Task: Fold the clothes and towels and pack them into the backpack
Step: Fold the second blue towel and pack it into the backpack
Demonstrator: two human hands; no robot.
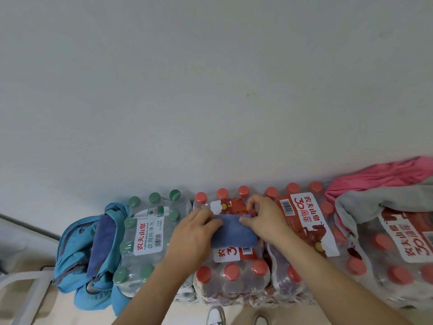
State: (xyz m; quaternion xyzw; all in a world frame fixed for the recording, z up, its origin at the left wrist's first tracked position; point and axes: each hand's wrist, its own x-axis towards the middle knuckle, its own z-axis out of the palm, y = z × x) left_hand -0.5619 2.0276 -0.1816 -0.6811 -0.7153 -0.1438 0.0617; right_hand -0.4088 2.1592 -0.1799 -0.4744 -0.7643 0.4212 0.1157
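The left hand [194,233] and right hand [264,219] each pinched an end of the nearly folded blue towel [234,233] atop a red-capped bottle pack [232,273]; a dark blue cloth [103,242] already sat in the backpack [70,254], while the grey garment [375,202] and pink garment [386,174] lay unfolded, so roughly half seemingly remained.

Matt blue cloth towel [232,233] lies on glossy plastic-wrapped bottle pack [232,277].

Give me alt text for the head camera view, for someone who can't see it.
The left hand and right hand hold a folded blue towel on a shrink-wrapped pack of red-capped bottles. A blue backpack holding another towel sits far left; a grey garment and pink garment lie at right.
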